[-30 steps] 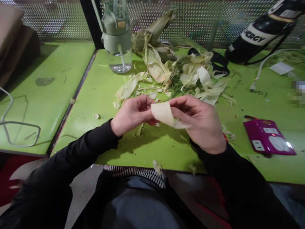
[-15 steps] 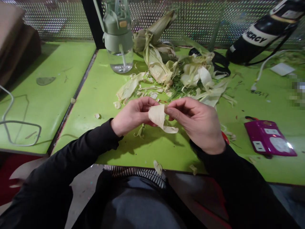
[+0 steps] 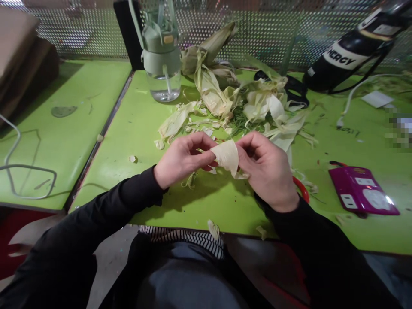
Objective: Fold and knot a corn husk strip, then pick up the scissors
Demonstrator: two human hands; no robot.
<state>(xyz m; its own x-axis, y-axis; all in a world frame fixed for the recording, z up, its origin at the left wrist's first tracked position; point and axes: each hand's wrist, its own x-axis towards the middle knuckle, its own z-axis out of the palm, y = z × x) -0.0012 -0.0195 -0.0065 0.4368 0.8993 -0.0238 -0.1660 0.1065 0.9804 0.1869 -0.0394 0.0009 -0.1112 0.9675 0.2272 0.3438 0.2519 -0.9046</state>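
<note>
Between my two hands is a pale strip of corn husk (image 3: 226, 155), curved over, with a narrow tail hanging down beside my right fingers. My left hand (image 3: 185, 159) pinches its left side between thumb and fingers. On the right edge, my right hand (image 3: 268, 169) closes thumb and forefinger; some of its fingertips are hidden behind the strip. Beyond the hands lies a loose pile of corn husks (image 3: 214, 94) with green shreds among it. Small husk scraps (image 3: 174, 122) lie left of the pile.
A clear water bottle with a green lid (image 3: 162, 64) stands behind the pile. Black scissors (image 3: 296, 91) lie partly under husks. At right are a black bottle (image 3: 341, 58), a white cable (image 3: 349, 101) and a purple socket block (image 3: 363, 191). Brown boxes (image 3: 24, 64) stand far left.
The husk strip has shifted right and turned, its broad face now curving toward my right fingers. My left fingers extend further along it. The view has moved slightly.
</note>
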